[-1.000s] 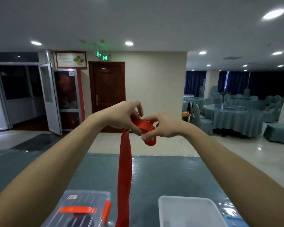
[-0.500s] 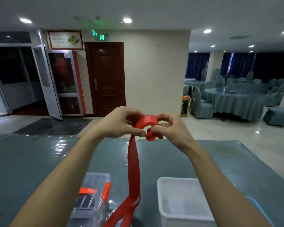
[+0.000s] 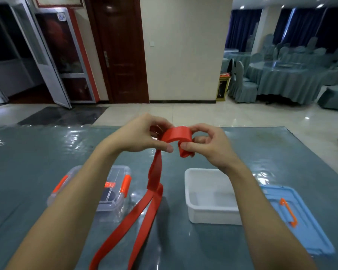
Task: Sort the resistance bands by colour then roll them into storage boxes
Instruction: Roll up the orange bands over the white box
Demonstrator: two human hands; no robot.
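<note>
A red resistance band (image 3: pixel 154 178) is partly rolled in the air above the table. My right hand (image 3: pixel 207 145) pinches the small red roll at its end. My left hand (image 3: pixel 141 135) pinches the band just beside the roll, and the strap arches between the two hands. The loose length hangs down, and two strands trail across the table toward the near edge. An open white box (image 3: pixel 211 213) stands below my right forearm. A clear box with orange latches (image 3: pixel 113 193) sits closed at the left with something dark inside.
A blue lid with an orange handle (image 3: pixel 300 221) lies right of the white box. The table wears a teal cloth under glossy plastic (image 3: pixel 37 156). Beyond its far edge are a tiled floor, a brown door and covered dining tables with chairs.
My view has tilted down, showing more of the table and both boxes. My hands have come lower over the table and the band's loose end now lies on the cloth.
</note>
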